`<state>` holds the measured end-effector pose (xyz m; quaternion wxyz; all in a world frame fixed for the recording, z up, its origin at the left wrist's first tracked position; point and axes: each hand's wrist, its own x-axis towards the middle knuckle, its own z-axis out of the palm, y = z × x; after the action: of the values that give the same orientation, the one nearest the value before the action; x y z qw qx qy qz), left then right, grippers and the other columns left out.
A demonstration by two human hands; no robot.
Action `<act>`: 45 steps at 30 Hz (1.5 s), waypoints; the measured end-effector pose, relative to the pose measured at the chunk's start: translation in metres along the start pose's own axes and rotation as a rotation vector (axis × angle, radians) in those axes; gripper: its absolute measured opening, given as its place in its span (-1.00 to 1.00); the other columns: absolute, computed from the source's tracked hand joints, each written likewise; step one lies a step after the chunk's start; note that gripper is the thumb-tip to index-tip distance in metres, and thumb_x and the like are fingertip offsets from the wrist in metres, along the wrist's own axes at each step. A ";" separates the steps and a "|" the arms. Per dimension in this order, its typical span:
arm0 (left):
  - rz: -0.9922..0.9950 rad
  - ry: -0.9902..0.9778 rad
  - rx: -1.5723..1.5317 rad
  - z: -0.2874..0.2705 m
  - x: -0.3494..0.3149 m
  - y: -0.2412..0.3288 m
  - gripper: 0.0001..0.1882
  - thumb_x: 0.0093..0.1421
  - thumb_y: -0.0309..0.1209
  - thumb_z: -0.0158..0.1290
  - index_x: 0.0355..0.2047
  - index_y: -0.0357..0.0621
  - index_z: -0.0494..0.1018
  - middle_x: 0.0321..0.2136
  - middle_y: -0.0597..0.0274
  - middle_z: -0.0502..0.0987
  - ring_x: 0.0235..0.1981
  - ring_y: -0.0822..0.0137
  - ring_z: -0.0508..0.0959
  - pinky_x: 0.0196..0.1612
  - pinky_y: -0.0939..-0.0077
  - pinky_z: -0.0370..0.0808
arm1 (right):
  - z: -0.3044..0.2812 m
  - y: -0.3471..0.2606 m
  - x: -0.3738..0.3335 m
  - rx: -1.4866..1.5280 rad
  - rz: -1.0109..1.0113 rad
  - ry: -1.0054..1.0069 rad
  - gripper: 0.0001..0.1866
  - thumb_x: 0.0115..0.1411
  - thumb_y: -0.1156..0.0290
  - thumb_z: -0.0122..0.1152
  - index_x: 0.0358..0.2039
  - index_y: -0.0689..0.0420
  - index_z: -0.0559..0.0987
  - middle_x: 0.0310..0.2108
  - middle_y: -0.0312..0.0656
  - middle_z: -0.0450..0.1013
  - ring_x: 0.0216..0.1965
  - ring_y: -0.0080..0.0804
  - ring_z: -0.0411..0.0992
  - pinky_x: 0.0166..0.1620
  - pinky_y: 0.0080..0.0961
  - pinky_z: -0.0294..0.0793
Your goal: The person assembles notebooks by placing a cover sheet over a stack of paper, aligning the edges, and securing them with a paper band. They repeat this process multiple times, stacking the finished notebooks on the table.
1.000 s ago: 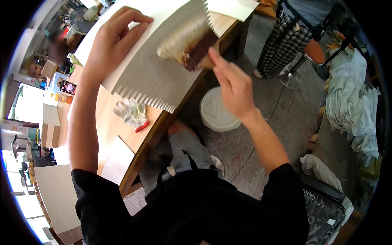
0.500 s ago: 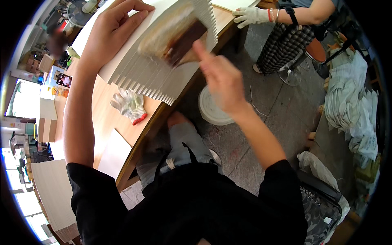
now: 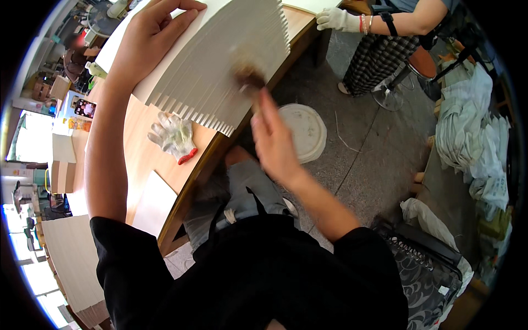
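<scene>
My left hand (image 3: 149, 47) lies on the upper left part of a fanned stack of pale sheets (image 3: 201, 77), its fingers curled and pressing the stack down. The sheets' edges step out like teeth along the lower and right sides. In my right hand (image 3: 276, 144) is the handle of a brush (image 3: 250, 77) with a brown body and pale bristles. The brush is motion-blurred, and its bristles are at the fanned edges; whether they touch I cannot tell. A white knit glove (image 3: 173, 136) with a red cuff lies on the wooden table (image 3: 135, 151) below the stack.
A pale sheet (image 3: 155, 203) lies at the table's near edge. On the floor stands a round white lidded bucket (image 3: 302, 132). At the upper right is another person's gloved hand (image 3: 338, 20), near a stool (image 3: 422, 63). White sacks (image 3: 467, 132) are piled right; a patterned chair (image 3: 423, 275) stands lower right.
My right hand has swept the brush left and downward across the fanned edges, turning it from broadside to narrow in view. My left hand stays on the stack.
</scene>
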<state>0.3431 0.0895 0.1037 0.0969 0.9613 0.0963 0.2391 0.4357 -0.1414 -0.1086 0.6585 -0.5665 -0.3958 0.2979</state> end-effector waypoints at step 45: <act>-0.045 -0.041 0.138 -0.005 0.007 0.023 -0.76 0.50 -0.36 -0.05 0.08 -0.14 0.45 0.25 -0.15 0.37 0.32 -0.07 0.35 0.38 0.14 0.28 | 0.019 -0.084 -0.071 0.126 -0.112 -0.309 -0.36 0.49 0.49 0.03 0.54 0.09 0.19 0.09 -0.26 0.55 -0.48 -0.77 0.26 -0.41 -0.74 0.37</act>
<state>0.3494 0.0694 0.1165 0.0378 0.9679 0.1323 0.2101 0.3790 -0.2067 -0.0379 0.6398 -0.4486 -0.5035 0.3686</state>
